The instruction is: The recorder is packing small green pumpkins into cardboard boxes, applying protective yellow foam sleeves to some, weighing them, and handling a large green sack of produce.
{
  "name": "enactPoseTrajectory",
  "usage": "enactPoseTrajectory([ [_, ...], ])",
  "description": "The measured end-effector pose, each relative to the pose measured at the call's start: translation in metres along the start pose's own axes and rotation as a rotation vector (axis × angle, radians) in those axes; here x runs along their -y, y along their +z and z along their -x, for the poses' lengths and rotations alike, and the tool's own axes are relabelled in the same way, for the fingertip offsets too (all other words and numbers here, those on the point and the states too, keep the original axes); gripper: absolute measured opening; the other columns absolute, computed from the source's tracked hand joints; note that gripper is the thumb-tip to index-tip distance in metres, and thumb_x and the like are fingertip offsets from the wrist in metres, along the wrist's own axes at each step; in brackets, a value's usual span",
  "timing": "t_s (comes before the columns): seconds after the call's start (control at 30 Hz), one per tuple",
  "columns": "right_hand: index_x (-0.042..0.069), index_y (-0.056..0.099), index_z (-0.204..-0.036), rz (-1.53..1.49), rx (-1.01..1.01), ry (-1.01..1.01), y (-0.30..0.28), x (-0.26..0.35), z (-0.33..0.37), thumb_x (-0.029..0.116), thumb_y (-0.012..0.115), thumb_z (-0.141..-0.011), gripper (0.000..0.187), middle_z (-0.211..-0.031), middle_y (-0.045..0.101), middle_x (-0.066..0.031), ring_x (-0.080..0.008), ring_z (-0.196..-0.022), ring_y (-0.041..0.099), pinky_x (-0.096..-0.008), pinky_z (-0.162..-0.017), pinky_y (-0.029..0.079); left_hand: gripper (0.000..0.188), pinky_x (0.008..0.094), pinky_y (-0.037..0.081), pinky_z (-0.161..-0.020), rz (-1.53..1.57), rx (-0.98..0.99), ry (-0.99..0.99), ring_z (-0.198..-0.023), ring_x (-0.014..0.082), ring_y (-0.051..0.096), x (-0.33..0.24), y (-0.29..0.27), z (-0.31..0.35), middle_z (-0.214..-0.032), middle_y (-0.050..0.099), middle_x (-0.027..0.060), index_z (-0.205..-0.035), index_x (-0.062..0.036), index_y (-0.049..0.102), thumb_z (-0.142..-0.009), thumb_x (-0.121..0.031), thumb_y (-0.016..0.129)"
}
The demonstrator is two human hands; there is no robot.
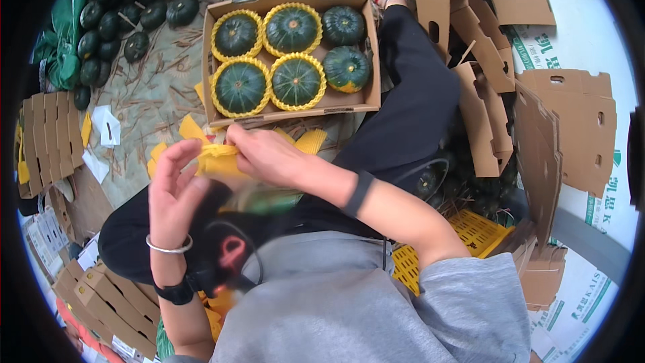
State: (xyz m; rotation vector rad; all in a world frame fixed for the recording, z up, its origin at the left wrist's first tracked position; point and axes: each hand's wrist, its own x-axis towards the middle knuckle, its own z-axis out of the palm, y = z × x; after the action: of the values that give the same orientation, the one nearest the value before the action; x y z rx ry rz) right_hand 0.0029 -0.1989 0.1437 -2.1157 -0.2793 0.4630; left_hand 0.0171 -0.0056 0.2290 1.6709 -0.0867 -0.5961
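Observation:
In front of my body, my right hand (269,154) pinches a yellow foam net (218,151). My left hand (173,191) is beside the net's left end, palm turned inward, fingers bent and apart; its fingertips seem to touch the net. Just beyond my hands lies an open cardboard box (269,119). Inside it are several dark green squashes; those on the left and in the middle wear yellow foam nets. At the right end, a bare squash (343,25) sits behind another squash (347,68) with an orange patch.
More foam nets (310,141) lie near the box's front edge. A pile of dark green squashes (138,17) is at the far left. Folded cardboard boxes (484,117) stand at right, others (50,134) at left. A yellow crate (480,232) is by my right elbow.

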Motion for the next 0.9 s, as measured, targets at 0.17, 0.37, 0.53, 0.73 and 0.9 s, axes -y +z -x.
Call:
enactPoseTrajectory([
  [0.17, 0.006, 0.037, -0.134, -0.652, -0.205, -0.019, -0.051, 0.013, 0.054, 0.002, 0.053, -0.086, 0.051, -0.095, 0.059, -0.0089, -0.0138, -0.083, 0.06, -0.0287, -0.076, 0.05, 0.079, 0.0352, 0.043, -0.099, 0.268, 0.196, -0.118, -0.12, 0.023, 0.049, 0.02, 0.058, -0.011, -0.135, 0.043, 0.0119, -0.143, -0.004, 0.025, -0.078, -0.006, 0.07],
  [0.37, 0.006, 0.037, -0.134, -0.94, -0.359, 0.067, -0.062, -0.008, 0.083, 0.0, 0.061, -0.084, 0.056, -0.112, 0.053, -0.0098, -0.016, -0.1, 0.058, -0.0296, -0.087, 0.049, 0.053, 0.0332, 0.051, -0.089, 0.504, 0.244, -0.344, -0.11, 0.0212, 0.057, 0.032, 0.089, -0.021, -0.12, 0.057, 0.0109, -0.134, -0.0007, 0.038, -0.086, -0.005, 0.06],
  [0.53, 0.003, 0.046, -0.118, -0.555, -0.408, 0.186, -0.059, 0.001, 0.068, 0.008, 0.072, -0.077, 0.048, -0.104, 0.059, -0.0116, -0.0165, -0.104, 0.057, -0.029, -0.084, 0.048, 0.042, 0.0303, 0.044, -0.095, 0.326, 0.127, -0.095, -0.106, 0.0172, 0.057, 0.033, 0.077, -0.014, -0.118, 0.057, 0.0091, -0.13, 0.0008, 0.043, -0.089, -0.003, 0.049],
  [0.73, 0.003, 0.062, -0.084, 0.155, -0.798, -0.234, -0.059, -0.006, 0.061, 0.001, 0.072, -0.069, 0.018, -0.101, 0.056, -0.0111, -0.0287, -0.089, 0.056, -0.036, -0.076, 0.048, 0.03, 0.0231, 0.048, -0.078, 0.307, -0.012, -0.186, -0.089, 0.0107, 0.059, 0.023, 0.093, -0.015, -0.105, 0.061, 0.0045, -0.121, 0.0002, 0.053, -0.093, -0.008, 0.05],
  [0.9, 0.001, 0.063, -0.09, -0.294, -0.759, -0.092, -0.059, 0.001, 0.081, 0.005, 0.065, -0.079, 0.012, -0.089, 0.061, -0.0092, -0.0193, -0.079, 0.059, -0.0305, -0.072, 0.046, 0.024, 0.0201, 0.046, -0.069, 0.174, 0.09, -0.211, -0.078, 0.0052, 0.056, 0.028, 0.096, -0.021, -0.09, 0.062, -0.0001, -0.107, 0.0011, 0.06, -0.089, -0.015, 0.064],
])
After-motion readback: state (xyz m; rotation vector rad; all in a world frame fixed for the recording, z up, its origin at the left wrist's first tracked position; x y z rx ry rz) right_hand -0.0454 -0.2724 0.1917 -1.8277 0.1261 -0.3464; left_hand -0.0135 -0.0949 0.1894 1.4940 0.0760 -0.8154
